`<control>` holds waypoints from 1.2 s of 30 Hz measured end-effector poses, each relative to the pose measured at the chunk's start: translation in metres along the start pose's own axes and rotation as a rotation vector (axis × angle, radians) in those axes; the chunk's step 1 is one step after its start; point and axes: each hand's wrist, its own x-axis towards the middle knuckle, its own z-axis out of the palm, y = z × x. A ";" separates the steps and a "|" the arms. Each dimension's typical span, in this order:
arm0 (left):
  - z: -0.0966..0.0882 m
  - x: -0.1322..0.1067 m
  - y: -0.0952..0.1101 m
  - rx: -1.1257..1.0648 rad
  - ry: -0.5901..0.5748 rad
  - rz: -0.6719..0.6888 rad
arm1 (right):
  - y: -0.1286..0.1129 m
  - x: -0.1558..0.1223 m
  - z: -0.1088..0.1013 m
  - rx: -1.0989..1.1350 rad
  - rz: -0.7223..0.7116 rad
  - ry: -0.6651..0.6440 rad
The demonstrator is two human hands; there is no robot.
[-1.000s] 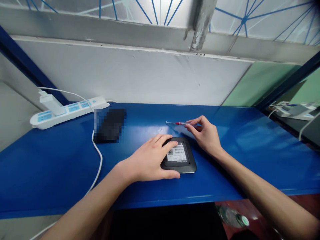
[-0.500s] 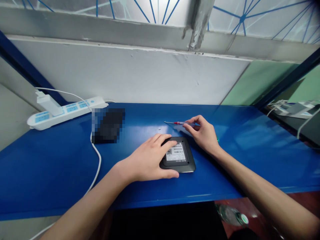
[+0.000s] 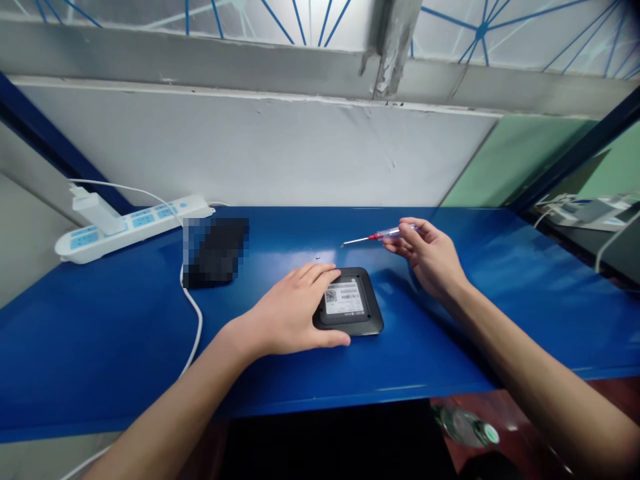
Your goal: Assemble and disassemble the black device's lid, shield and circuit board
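Note:
A small black square device (image 3: 351, 309) with a white label lies underside-up on the blue table (image 3: 100, 320). My left hand (image 3: 290, 313) rests flat on its left side, fingers spread over the edge, thumb along the front. My right hand (image 3: 433, 257) pinches a thin screwdriver (image 3: 377, 235) with a clear handle and red collar, lifted above the table behind the device, its tip pointing left. A tiny dark screw (image 3: 318, 258) lies on the table just behind the device.
A white power strip (image 3: 133, 223) with a plugged charger sits at the back left; its white cable (image 3: 196, 320) runs down the table. A blurred dark object (image 3: 216, 252) lies beside it. A plastic bottle (image 3: 465, 427) lies on the floor below. More equipment sits on the bench at right (image 3: 585, 210).
My right hand has picked the screwdriver up off the table and raised it to the right. My left hand stays on the device.

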 end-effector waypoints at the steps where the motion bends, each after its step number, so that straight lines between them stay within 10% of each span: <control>1: -0.001 0.000 -0.001 0.009 0.001 -0.002 | -0.002 0.000 0.000 0.016 0.023 -0.008; 36: 0.000 -0.002 -0.007 0.006 0.026 0.004 | -0.003 -0.006 0.001 -0.295 0.253 -0.245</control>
